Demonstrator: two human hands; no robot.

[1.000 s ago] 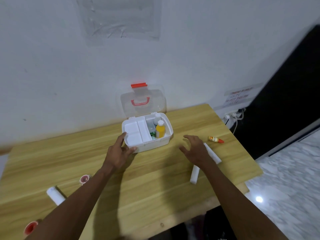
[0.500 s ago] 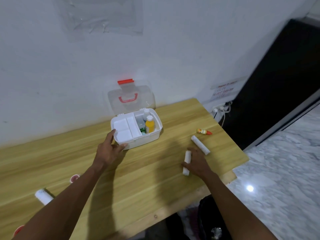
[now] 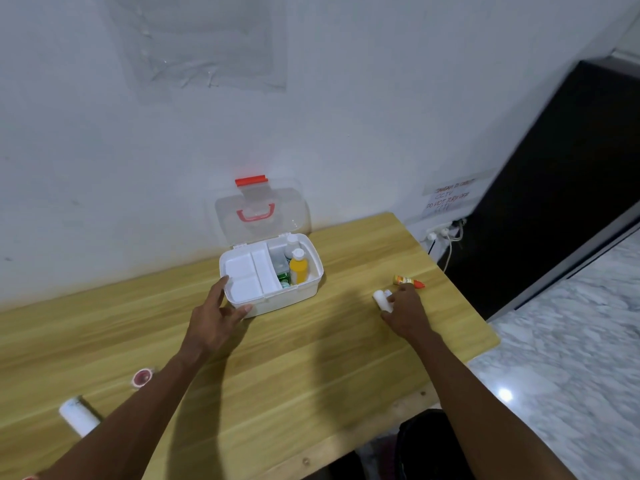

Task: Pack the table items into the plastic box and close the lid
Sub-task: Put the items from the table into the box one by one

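The white plastic box (image 3: 294, 296) stands open near the wall, its clear lid (image 3: 259, 211) with a red handle upright behind it. A white tray insert fills its left half; a yellow bottle (image 3: 298, 266) and a clear bottle stand in the right half. My left hand (image 3: 216, 313) rests at the box's front left corner, fingers straight along the side, thumb on the front wall. My right hand (image 3: 405, 311) grips two white rolls (image 3: 380, 299), whose ends stick out to the left. A small orange tube (image 3: 408, 281) lies just beyond its fingertips.
Another white roll (image 3: 78, 415) and a red-cored tape roll (image 3: 142, 377) lie at the table's front left. The wooden table (image 3: 311, 368) ends close to my right hand. A power strip with cables (image 3: 443, 233) sits by the wall, beside a dark panel.
My right hand has gathered the two white rolls off the table and moved back toward the orange tube. My left hand stays at the box's corner.
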